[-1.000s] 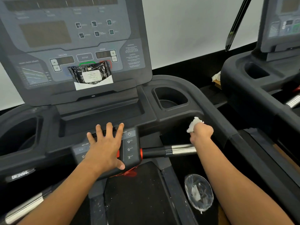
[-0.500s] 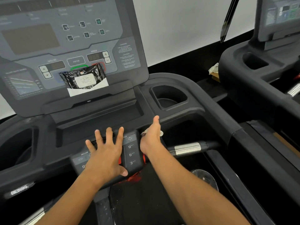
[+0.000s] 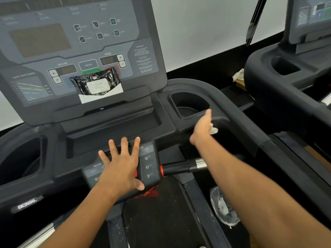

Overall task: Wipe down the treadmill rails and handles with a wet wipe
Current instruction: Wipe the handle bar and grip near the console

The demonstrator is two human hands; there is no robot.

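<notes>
Across centre frame the treadmill (image 3: 179, 111) console is matte black moulded plastic w/ rounded edges and a deep cup well (image 3: 189, 104) upper right of centre, so the wipe should probably follow the curved rail (image 3: 238, 111) in long overlapping passes w/ steady pressure, not dabs. Centre right, the right hand (image 3: 201, 128) holds the crumpled white wet wipe (image 3: 213, 130) against the rail's inner edge, fingers mostly straight, grip can't be fully told; lower centre, the left hand (image 3: 120, 169) lies flat, fingers spread, on the glossy keypad (image 3: 149, 165), and should prob. stay light to avoid pressing keys.
</notes>
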